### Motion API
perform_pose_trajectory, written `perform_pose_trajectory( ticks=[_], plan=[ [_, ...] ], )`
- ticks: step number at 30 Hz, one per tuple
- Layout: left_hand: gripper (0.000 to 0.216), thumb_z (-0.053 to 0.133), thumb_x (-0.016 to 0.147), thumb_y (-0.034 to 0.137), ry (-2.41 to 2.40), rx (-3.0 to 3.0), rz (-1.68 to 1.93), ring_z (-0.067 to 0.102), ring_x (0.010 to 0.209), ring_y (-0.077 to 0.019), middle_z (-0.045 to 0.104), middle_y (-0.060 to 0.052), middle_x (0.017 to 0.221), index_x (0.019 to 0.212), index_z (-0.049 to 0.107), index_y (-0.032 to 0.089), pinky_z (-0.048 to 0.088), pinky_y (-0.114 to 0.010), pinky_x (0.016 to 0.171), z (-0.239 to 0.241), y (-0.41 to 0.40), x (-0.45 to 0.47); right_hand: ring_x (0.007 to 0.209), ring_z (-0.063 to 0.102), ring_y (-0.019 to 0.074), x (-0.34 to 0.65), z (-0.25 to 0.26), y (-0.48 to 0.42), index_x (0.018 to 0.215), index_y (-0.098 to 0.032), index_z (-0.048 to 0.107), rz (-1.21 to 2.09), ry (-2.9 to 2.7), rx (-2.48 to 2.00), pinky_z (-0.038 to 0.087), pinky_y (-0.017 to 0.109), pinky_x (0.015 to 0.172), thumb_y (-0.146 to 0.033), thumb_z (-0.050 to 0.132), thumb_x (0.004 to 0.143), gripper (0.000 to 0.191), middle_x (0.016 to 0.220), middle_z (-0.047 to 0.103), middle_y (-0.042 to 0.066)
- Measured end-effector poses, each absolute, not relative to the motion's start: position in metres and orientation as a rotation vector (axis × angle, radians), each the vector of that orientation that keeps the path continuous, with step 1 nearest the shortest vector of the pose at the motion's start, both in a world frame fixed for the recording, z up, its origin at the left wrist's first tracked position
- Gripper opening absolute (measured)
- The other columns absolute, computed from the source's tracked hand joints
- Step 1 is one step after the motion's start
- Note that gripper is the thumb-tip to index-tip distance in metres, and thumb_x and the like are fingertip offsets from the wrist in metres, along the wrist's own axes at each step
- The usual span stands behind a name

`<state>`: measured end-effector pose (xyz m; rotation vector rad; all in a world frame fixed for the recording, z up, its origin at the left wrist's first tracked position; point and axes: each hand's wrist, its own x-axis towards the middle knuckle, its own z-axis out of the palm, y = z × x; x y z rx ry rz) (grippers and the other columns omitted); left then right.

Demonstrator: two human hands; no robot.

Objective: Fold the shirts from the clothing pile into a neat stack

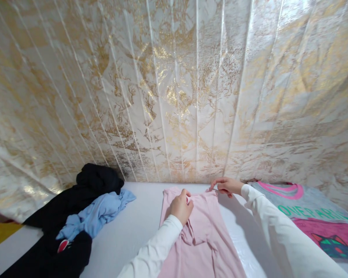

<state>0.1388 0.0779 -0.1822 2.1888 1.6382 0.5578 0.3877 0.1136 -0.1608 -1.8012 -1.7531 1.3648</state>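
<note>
A pale pink garment [203, 239] lies lengthwise on the white surface [139, 227] in front of me. My left hand [180, 206] is closed on the cloth near its top left, by the neckline. At the top right corner my right hand [226, 186] pinches the garment's edge with its fingertips. Both arms wear long white sleeves.
A heap of black clothing [75, 208] with a light blue garment [98, 214] on it lies at the left. At the right lies a grey shirt [316, 216] with pink collar and colourful print. A shiny white-and-gold wall [174, 88] stands right behind. Something yellow [0, 233] shows at far left.
</note>
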Motion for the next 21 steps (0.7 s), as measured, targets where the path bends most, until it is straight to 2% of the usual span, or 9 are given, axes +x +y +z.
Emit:
perform_pose_trajectory(
  ticks=[3,5,8,11,14,16,21],
  plan=[
    [0.023,0.051,0.082,0.017,1.652,2.200,0.531,0.062,0.079,-0.0196,0.065,-0.003,0.079,0.105,0.054,0.019,0.041,-0.026,0.070,-0.177,0.073,0.139,0.031,0.029,0.0038,0.391,-0.164,0.112,0.085,-0.020,0.060,1.476,-1.800,-1.770,0.032,0.017,0.033,-0.029,0.060,0.065,0.022,0.040,0.046,-0.010],
    [0.033,0.051,0.081,0.015,1.624,2.266,0.570,0.059,0.094,-0.0210,0.064,-0.007,0.097,0.114,0.050,0.018,0.041,-0.028,0.081,-0.171,0.063,0.141,0.031,0.030,0.0033,0.392,-0.168,0.113,0.080,-0.020,0.059,1.518,-1.827,-1.766,0.034,0.017,0.034,-0.036,0.067,0.062,0.026,0.043,0.052,-0.008],
    [0.045,0.055,0.080,0.022,1.402,2.491,0.659,0.043,0.119,-0.0238,0.051,-0.009,0.127,0.124,0.045,0.020,0.030,-0.035,0.100,-0.166,0.039,0.146,0.033,0.032,0.0021,0.392,-0.172,0.116,0.076,-0.020,0.055,1.504,-1.839,-1.751,0.035,0.017,0.035,-0.050,0.070,0.059,0.038,0.051,0.059,-0.006],
    [0.054,0.056,0.082,0.042,1.052,2.606,0.546,0.027,0.132,-0.0264,0.033,-0.009,0.145,0.131,0.042,0.022,0.020,-0.042,0.108,-0.173,0.014,0.149,0.035,0.037,0.0028,0.393,-0.173,0.120,0.073,-0.020,0.052,1.463,-1.841,-1.739,0.037,0.017,0.036,-0.059,0.070,0.058,0.046,0.055,0.060,-0.005],
    [0.071,0.050,0.083,0.058,0.837,2.600,0.366,0.011,0.139,-0.0274,0.017,-0.010,0.152,0.141,0.029,0.022,0.013,-0.048,0.111,-0.184,0.001,0.149,0.038,0.043,0.0049,0.392,-0.174,0.127,0.067,-0.019,0.050,1.407,-1.860,-1.744,0.038,0.018,0.036,-0.060,0.071,0.056,0.046,0.053,0.058,-0.005],
    [0.074,0.045,0.084,0.062,0.796,2.597,0.301,0.007,0.139,-0.0283,0.013,-0.010,0.152,0.143,0.025,0.023,0.011,-0.051,0.110,-0.189,-0.002,0.149,0.039,0.044,0.0057,0.390,-0.177,0.133,0.062,-0.019,0.050,1.353,-1.876,-1.752,0.038,0.018,0.037,-0.057,0.072,0.057,0.044,0.048,0.053,-0.006],
    [0.074,0.047,0.081,0.066,0.848,2.595,0.284,0.003,0.139,-0.0341,0.007,-0.012,0.153,0.142,0.028,0.029,0.010,-0.056,0.108,-0.193,-0.005,0.150,0.038,0.043,0.0071,0.384,-0.185,0.142,0.057,-0.019,0.051,1.268,-1.910,-1.773,0.040,0.021,0.038,-0.052,0.073,0.059,0.040,0.042,0.048,-0.006]
  ],
)
